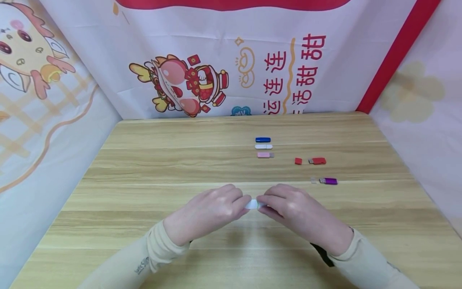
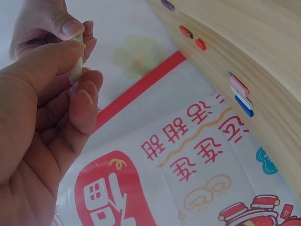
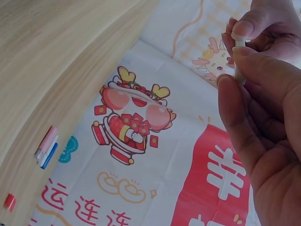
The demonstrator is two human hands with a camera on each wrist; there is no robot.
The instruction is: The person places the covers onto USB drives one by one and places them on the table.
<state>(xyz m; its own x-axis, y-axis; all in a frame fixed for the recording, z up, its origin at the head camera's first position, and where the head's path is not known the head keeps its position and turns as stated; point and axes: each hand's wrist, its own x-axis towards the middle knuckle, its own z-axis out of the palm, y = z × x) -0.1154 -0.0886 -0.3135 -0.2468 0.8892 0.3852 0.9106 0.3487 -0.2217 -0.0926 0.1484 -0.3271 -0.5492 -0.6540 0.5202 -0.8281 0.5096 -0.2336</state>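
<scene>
Over the front part of the table, both hands pinch one small white USB stick (image 1: 252, 204) by its two ends. My left hand (image 1: 216, 206) has thumb and fingers on its left end. The right hand (image 1: 297, 208) grips the other end the same way. A pale green edge shows near the right fingertips. In the left wrist view the stick (image 2: 76, 69) stands out between the thumbs, mostly covered by fingers. Beyond the right hand lie a purple USB stick (image 1: 329, 181) and its clear cap (image 1: 313, 180), set apart from each other.
On the wooden table (image 1: 162, 160), a red USB stick (image 1: 319, 161) lies beside its separate red cap (image 1: 298, 161). Farther back, a blue stick (image 1: 262, 139), a white stick (image 1: 263, 147) and a pink stick (image 1: 264, 155) form a column. A printed cloth (image 1: 202, 32) hangs behind the table.
</scene>
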